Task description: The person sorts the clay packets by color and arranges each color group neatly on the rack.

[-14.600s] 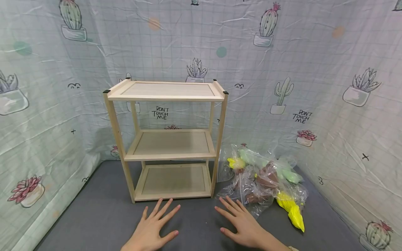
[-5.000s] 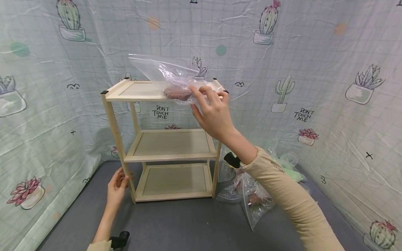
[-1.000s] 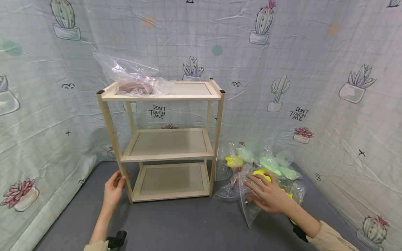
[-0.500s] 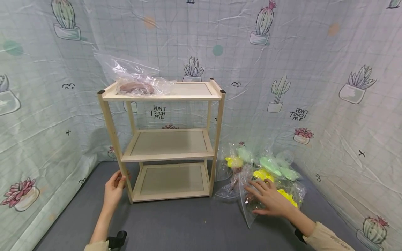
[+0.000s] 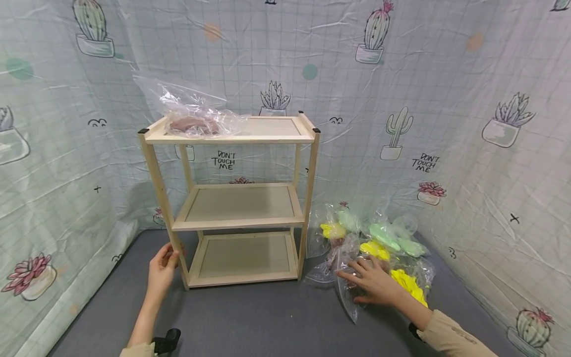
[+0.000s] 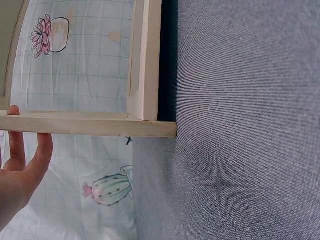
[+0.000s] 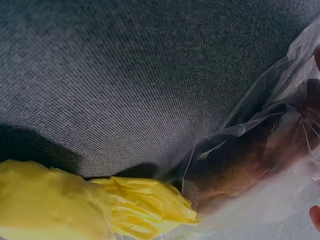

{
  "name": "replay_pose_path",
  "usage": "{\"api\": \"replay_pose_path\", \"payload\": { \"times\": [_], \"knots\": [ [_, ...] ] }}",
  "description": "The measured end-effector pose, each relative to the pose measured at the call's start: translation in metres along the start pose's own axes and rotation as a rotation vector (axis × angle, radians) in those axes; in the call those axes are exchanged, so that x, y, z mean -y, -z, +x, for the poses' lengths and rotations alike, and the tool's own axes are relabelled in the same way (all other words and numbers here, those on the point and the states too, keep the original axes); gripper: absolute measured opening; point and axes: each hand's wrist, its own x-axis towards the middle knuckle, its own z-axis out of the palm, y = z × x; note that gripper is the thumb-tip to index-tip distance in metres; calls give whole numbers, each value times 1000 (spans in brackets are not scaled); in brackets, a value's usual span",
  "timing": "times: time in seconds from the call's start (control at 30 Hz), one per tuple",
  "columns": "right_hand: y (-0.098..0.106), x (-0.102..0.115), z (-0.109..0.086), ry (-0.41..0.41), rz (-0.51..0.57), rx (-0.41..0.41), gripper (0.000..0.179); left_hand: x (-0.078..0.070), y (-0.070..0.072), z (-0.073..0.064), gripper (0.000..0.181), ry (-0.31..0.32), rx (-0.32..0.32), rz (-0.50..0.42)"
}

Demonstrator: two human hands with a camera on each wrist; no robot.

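Observation:
In the head view a pale wooden three-tier shelf stands on the grey surface. My left hand grips its left front post, with thumb and fingers on opposite sides of the wood. On the top tier lies a clear zip bag with a reddish-brown item inside. To the right of the shelf, my right hand rests over another clear bag, its fingers spread. In the right wrist view this bag shows a brown item, its kind unclear; only fingertips show at the right edge.
Around the right hand lie several clear bags with bright yellow, pale green and brown contents. A yellow bundle lies close below the right wrist. Patterned cloth hangs behind and at both sides.
Earlier, my right hand carried a bagged brown item onto the top tier. It came back to the pile and has shifted slightly left, pushing the bag's edge. My left hand stays on the post.

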Motion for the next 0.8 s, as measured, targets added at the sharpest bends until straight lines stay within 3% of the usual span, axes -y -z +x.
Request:
{"api": "replay_pose_path", "payload": {
  "times": [0.23, 0.5, 0.8],
  "knots": [
    [-3, -3, 2, 22, 1, 12, 72, -1, 0, -1, 27, 2, 1, 22],
    [-3, -2, 3, 31, 32, 58, 77, -2, 0, -2, 23, 25, -6, 43],
    [-4, -2, 6, 75, -44, 8, 62, -2, 1, -2, 22, 54, -2, 50]
  ]
}}
